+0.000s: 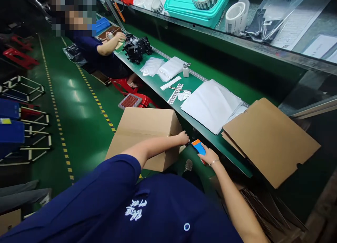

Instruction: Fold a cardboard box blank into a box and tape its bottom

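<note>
A closed brown cardboard box [150, 120] sits just in front of me, left of the green workbench. My left hand [183, 138] reaches across it and is closed beside its right side face; what its fingers hold, if anything, is too small to make out. In my right hand [210, 156] is a blue and orange tape dispenser [200, 149], held low by the bench edge. A small gap separates the dispenser from my left hand.
On the green bench [195, 117] lie white sheets [210, 104], flat cardboard [271, 141], white bags [172, 68] and black parts [137, 50]. A co-worker [89, 50] sits farther along it. Red stools [143, 99] stand below; a shelf [252, 43] hangs above.
</note>
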The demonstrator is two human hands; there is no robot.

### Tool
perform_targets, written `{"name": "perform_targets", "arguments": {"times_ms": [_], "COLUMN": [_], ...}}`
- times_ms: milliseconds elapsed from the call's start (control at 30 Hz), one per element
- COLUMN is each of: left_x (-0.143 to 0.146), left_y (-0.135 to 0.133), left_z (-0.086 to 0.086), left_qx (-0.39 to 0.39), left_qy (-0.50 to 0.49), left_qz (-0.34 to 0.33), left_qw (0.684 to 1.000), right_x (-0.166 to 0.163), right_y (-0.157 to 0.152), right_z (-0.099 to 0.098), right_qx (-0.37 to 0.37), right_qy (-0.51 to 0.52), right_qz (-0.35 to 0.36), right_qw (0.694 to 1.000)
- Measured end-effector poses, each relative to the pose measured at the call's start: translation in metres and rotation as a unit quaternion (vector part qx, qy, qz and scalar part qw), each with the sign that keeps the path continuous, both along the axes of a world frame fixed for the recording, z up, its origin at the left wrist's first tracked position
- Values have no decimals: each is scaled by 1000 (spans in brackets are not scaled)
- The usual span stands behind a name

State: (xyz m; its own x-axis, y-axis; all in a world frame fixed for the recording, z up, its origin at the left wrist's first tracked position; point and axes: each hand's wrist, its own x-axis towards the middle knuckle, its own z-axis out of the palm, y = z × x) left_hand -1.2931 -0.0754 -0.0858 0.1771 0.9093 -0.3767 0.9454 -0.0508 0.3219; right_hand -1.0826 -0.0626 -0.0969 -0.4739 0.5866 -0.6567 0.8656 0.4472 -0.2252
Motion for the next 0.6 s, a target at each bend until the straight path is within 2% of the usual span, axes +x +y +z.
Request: {"name": "perform_targets", "arguments": {"times_ms": [67,133,200,267,333,467,533,600], "left_x": [-2,-8,-15,-22,-28,-47,-68,-99], "left_y": [3,-2,-14,-31,-48,-69,-62,-39], "left_z": [17,35,52,64,70,76,81,91], "left_qx": [8,17,7,-20,-40,-40,-35,-19], "left_qy": [-61,-135,-218,-298,-359,-421,-428,-419], "left_qz": [49,102,135,145,150,170,177,192], "left_qw": [997,985,966,943,920,890,886,887], "right_x": [16,23,20,10,-6,-52,-76,-93], "right_y": [-35,-71,-99,-119,-133,-163,-182,-204], "right_z": [5,9,12,19,31,72,97,120], "right_qx": [87,201,294,348,366,336,323,314], "right_qy": [85,214,310,348,347,247,186,146], "right_qz": [-100,-193,-222,-207,-182,-178,-203,-241], "right_qw": [987,936,876,845,844,891,905,907]}}
